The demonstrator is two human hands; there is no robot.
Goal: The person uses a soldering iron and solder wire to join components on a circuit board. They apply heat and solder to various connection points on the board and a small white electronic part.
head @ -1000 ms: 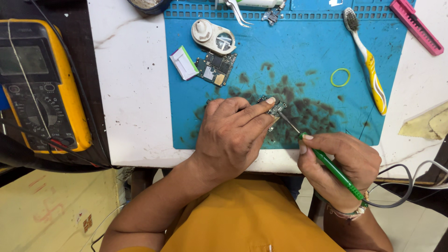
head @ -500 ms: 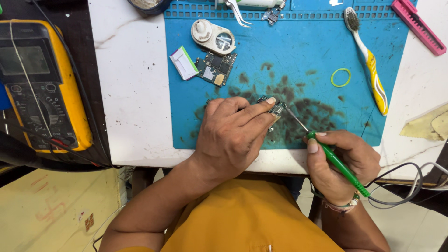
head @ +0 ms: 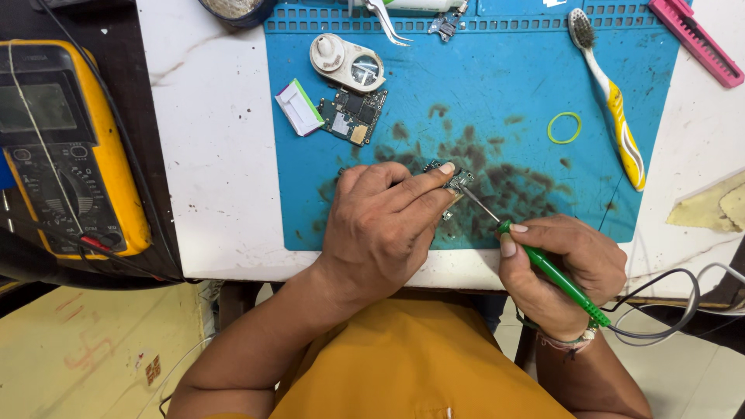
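STEP: probing | your left hand point(head: 380, 225) pins the small circuit board point(head: 450, 180) on the blue mat point(head: 497, 93), fingers clamped on it | your right hand point(head: 563, 268) grips the green-handled tool point(head: 555, 275), tip at the board's edge | NEXT: likely needs a steady tip, firm hold.

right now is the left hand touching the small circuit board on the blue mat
Touching. The head view shows the left hand with its forefinger pressed on the small circuit board, pinning it to the blue mat.
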